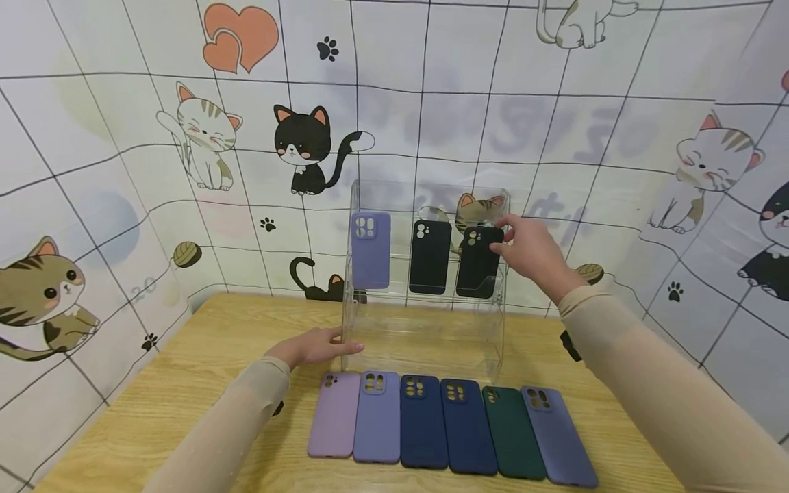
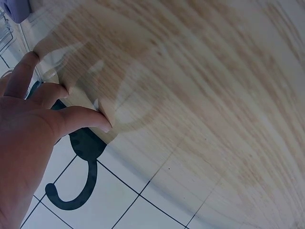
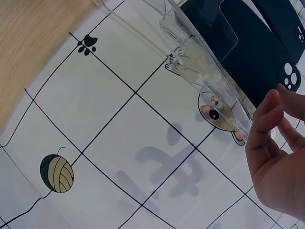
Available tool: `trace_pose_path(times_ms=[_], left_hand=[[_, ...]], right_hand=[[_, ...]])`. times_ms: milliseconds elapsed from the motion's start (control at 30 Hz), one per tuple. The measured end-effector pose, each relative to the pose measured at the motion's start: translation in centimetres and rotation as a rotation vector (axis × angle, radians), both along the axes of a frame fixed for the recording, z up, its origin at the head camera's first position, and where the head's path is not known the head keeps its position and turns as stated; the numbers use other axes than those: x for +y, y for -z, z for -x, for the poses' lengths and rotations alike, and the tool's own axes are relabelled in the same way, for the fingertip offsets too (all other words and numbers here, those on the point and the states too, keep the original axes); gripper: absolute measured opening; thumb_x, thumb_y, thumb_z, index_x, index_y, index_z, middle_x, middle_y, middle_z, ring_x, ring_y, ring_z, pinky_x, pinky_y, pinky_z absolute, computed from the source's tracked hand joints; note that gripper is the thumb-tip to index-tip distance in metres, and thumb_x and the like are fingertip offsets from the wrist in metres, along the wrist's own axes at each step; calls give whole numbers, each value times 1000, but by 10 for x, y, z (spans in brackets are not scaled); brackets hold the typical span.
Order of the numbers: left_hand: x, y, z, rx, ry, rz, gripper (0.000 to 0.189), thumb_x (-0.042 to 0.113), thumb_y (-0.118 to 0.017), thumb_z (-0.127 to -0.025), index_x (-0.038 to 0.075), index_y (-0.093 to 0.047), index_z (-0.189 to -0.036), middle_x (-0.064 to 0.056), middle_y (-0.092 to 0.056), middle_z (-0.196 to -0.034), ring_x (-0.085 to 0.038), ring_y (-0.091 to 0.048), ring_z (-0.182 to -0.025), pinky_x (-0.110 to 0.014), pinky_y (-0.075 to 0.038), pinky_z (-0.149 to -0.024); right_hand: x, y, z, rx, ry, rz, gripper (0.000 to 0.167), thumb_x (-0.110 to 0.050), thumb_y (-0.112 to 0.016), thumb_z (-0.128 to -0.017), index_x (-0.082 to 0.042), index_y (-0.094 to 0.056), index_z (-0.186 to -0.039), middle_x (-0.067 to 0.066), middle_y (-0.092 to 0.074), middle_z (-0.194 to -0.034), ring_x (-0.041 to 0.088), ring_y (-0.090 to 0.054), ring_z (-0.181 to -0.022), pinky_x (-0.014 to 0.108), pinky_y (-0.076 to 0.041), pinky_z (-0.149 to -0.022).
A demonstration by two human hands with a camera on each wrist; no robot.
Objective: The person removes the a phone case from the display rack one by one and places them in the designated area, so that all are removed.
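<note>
A clear acrylic display stand [image 1: 425, 322] stands on the table. My right hand [image 1: 530, 250] pinches the upper right edge of a black phone case [image 1: 479, 263] at the stand's right side. In the right wrist view, thumb and fingertips meet at that case [image 3: 252, 52] near its camera holes. Left of it in the stand are another black phone case [image 1: 429, 257] and a lavender phone case [image 1: 371, 250]. My left hand [image 1: 314, 346] touches the stand's lower left side, its fingers fairly straight; the left wrist view shows the left hand [image 2: 43, 112] against the clear panel.
In front of the stand lies a row of phone cases: pink [image 1: 334, 414], lavender [image 1: 377, 418], two dark blue [image 1: 424, 421], green [image 1: 514, 431] and greyish purple [image 1: 559, 438]. A cat-print cloth [image 1: 394, 123] hangs behind the wooden table [image 1: 246, 329].
</note>
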State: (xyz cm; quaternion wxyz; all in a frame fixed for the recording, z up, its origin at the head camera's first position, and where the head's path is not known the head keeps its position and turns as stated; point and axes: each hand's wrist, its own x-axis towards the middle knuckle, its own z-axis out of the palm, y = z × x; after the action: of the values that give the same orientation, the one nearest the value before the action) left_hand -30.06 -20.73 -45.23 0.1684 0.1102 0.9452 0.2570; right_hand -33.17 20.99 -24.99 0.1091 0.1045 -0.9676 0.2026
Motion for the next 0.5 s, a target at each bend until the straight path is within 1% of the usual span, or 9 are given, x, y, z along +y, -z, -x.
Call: trace_pose_path(times_ms=[100, 200, 333, 500], left_hand=[[0, 0, -1, 0, 0, 7, 110, 89, -48, -91, 12, -34, -168, -20, -44, -168, -46, -39, -157, -68, -33, -126], [0, -1, -2, -4, -1, 6, 110, 89, -48, -91, 12, -33, -168, -20, -44, -167, -47, -38, -157, -69, -33, -125], [0, -1, -2, 0, 2, 7, 111, 90, -48, -91, 12, -33, -168, -20, -45, -167, -47, -39, -156, -69, -34, -125], [0, -1, -2, 8, 3, 11, 112, 90, -47, -90, 12, -33, -168, -19, -46, -167, -47, -40, -156, -69, -34, -124]], right_hand=[[-3, 0, -1, -1, -14, 22, 46, -23, -67, -106, -6, -53, -147, 25, -66, -127, 30, -73, -83, 44, -57, -72], [-4, 1, -2, -12, -24, 47, 43, -22, -66, -107, -7, -52, -144, 25, -67, -124, 28, -74, -76, 39, -57, -67], [-6, 4, -2, -35, -30, 67, 44, -20, -65, -107, -10, -47, -147, 24, -70, -118, 28, -73, -68, 34, -57, -61], [-7, 10, -1, -32, -39, 69, 45, -17, -64, -108, -13, -44, -148, 23, -76, -113, 21, -70, -59, 33, -54, -57]])
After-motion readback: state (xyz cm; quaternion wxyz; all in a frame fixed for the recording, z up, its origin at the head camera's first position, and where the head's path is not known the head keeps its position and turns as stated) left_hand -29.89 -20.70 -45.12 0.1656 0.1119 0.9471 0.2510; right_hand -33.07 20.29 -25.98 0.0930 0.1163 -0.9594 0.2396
